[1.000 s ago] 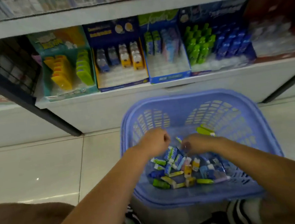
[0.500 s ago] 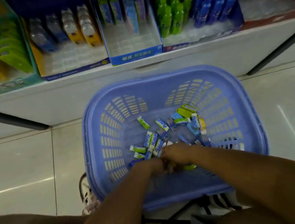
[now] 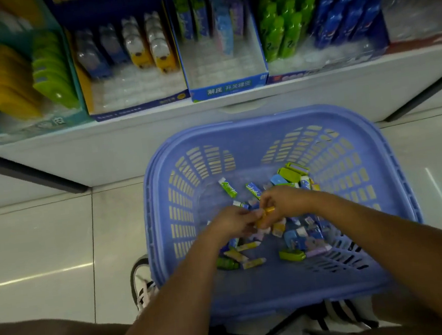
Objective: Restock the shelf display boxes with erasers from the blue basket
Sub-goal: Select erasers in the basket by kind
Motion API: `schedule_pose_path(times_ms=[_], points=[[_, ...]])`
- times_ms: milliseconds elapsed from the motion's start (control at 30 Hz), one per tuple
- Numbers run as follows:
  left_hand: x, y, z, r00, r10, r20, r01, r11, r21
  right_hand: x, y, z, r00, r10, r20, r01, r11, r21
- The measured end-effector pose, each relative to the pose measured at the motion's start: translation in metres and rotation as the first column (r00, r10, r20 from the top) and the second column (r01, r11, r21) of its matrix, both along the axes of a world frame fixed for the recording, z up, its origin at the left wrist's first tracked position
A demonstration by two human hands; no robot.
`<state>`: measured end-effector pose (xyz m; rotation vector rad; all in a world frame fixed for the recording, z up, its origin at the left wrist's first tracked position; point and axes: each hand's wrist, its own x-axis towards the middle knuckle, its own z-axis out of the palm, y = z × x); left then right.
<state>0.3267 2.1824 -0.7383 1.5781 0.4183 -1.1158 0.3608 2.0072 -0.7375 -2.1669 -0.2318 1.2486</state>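
The blue basket (image 3: 292,291) stands on the floor below the shelf, with several loose erasers (image 3: 299,238) in blue, green, yellow and purple wrappers on its bottom. Both my hands are inside it, close together. My left hand (image 3: 233,221) and my right hand (image 3: 284,202) pinch a yellow eraser (image 3: 264,217) between them. Whether either hand holds more erasers is hidden. On the shelf stand the display boxes: a blue one (image 3: 228,86) with flat erasers at its back and bare slots in front, and a yellow-sided one (image 3: 138,105) with capped erasers.
A teal box (image 3: 25,126) of yellow and green items stands at the shelf's left, green and blue bottle-shaped items (image 3: 316,18) at the right. Dark shelf brackets (image 3: 30,172) slant down on both sides. My shoe (image 3: 142,281) is beside the basket on the tiled floor.
The view tilted down toward the basket. My hands shifted within the basket and came together, and a yellow eraser now shows between them.
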Motion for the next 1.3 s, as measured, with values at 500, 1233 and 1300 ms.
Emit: schedule_pose_path(times_ms=[500,1233,1300], points=[[0.055,0.042,0.204,0.814,0.169,0.556,-0.169,0.984,-0.051,0.039,0.035,0.157,0.859,-0.505,-0.085,0.431,0.623,0.653],[0.089,0.153,0.244,0.657,0.754,0.009,-0.703,0.617,-0.353,0.166,0.17,0.21,0.498,-0.347,0.795,0.048,0.926,0.375],[0.086,0.152,0.236,0.659,0.752,-0.007,-0.713,0.622,-0.322,0.173,0.173,0.205,0.483,-0.24,0.842,0.036,0.966,0.254]])
